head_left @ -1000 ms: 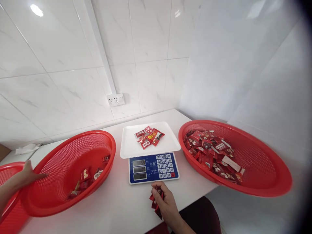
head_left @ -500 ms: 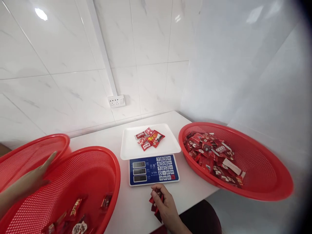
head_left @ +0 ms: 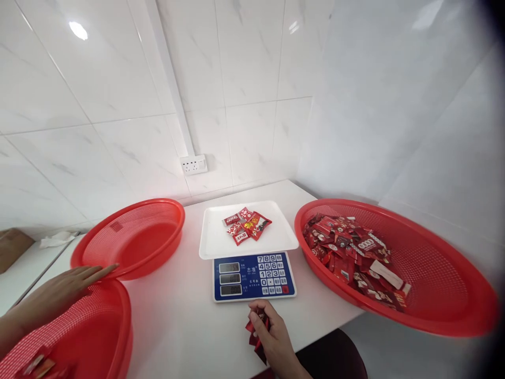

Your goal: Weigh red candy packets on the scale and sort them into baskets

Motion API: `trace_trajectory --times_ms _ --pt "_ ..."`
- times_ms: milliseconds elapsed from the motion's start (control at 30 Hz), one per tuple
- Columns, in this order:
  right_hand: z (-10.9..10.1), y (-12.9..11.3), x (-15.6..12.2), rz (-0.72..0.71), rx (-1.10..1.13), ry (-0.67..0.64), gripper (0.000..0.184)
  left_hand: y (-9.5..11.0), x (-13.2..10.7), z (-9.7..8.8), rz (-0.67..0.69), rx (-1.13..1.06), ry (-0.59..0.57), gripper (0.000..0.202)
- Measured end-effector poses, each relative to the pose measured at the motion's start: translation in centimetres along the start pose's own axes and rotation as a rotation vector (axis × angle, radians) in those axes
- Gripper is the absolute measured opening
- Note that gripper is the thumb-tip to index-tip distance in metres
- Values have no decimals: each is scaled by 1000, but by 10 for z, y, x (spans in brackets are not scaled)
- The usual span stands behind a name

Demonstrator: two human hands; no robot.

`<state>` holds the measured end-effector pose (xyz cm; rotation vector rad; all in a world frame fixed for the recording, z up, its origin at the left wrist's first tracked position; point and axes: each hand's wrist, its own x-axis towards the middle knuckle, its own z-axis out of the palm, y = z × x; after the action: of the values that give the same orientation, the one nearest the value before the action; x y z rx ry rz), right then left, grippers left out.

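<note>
Several red snack packets (head_left: 257,330) are gripped in my right hand (head_left: 273,337), just in front of the scale's keypad. My left hand (head_left: 65,289) is stretched out flat, fingers extended, over the rim of the near left red basket (head_left: 127,321). Its fingertips reach the front rim of the far left red basket (head_left: 173,239); whether they touch it I cannot tell. A few packets (head_left: 41,363) lie in the near basket. The scale (head_left: 252,292) carries a white tray (head_left: 213,242) with several red packets (head_left: 256,225) grouped in its middle.
A large red basket (head_left: 445,273) heaped with packets (head_left: 347,252) stands at the right, overhanging the table edge. Behind the white table (head_left: 177,326) is a tiled wall with a socket (head_left: 194,164). A brown box (head_left: 13,247) sits at the far left, and a dark stool seat (head_left: 335,355) shows below.
The near left basket has shifted left and toward me. The far left basket now stands further right, apart from the scale. My right hand keeps its packets.
</note>
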<state>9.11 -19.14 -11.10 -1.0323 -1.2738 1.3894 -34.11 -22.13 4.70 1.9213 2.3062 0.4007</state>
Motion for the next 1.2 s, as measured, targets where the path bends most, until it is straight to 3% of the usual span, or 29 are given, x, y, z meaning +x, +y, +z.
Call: trace_trajectory --times_ms 100,300,433,500,600,733,833,900,1000,1200 --pt "1 1 0 3 15 24 37 -8 3 3 86 111 -93 47" --pt "0 3 0 -19 -3 30 36 -13 20 4 217 269 -40 75" --pt "-2 4 1 -44 -21 -3 34 -17 44 -8 289 416 49 69" --pt "-1 3 1 -39 -15 6 34 2 58 -10 232 479 155 62" --pt "3 1 0 -24 11 56 38 65 77 4 214 453 193 48" --pt "7 -1 -1 -20 24 78 40 168 98 48 440 224 18 40" --pt "7 0 -2 -15 30 74 40 223 116 83 507 155 -43 38" --pt "7 1 -2 -14 34 82 39 244 131 100 503 126 -68 39" --pt "8 4 -2 -19 36 100 40 259 151 116 469 100 -96 37" --pt "9 7 -1 -51 33 104 40 256 160 114 394 95 -58 33"
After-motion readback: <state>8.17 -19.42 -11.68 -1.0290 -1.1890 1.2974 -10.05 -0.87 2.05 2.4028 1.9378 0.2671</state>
